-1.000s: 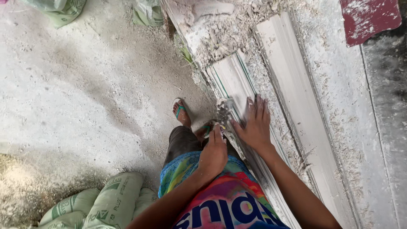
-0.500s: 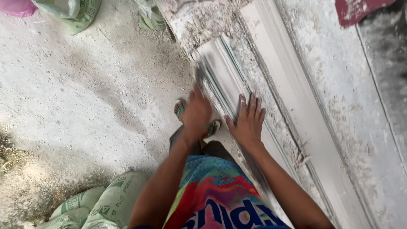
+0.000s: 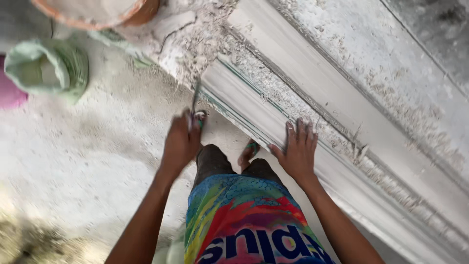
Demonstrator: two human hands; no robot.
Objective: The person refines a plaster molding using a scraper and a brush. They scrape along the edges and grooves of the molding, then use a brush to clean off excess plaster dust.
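Your left hand [image 3: 180, 142] blurs around a thin tool [image 3: 195, 100], too smeared for you to tell its kind. The top edge cuts off the orange basin [image 3: 93, 13], and the left edge cuts the pink thing [image 3: 9, 88]. Your legs hide most of both sandals [image 3: 251, 146].

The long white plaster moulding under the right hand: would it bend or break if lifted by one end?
The plaster moulding looks long, thin and rigid, so probably brittle. Crumbled bits beside it suggest chipping. The right hand lies flat on it.
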